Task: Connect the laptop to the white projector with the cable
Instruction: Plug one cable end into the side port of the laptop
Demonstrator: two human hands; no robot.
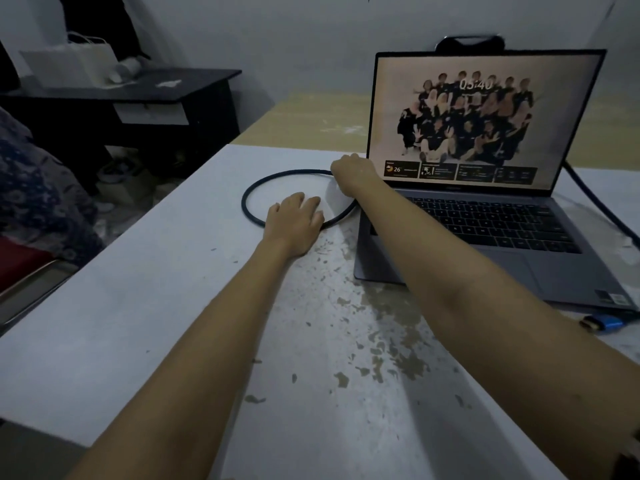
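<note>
Dark cable looped by laptop, left hand flat on it, right hand grip unclear

The room is dimly lit. A plain pale wall is seen across the far side. A white table, its paint chipped and flaked toward the near right, is spread over the foreground. A dark desk with a pale drawer front is set at the far left, and white bags are placed on it. Patterned dark fabric is seen at the left edge. A yellowish surface is seen beyond the table.
</note>
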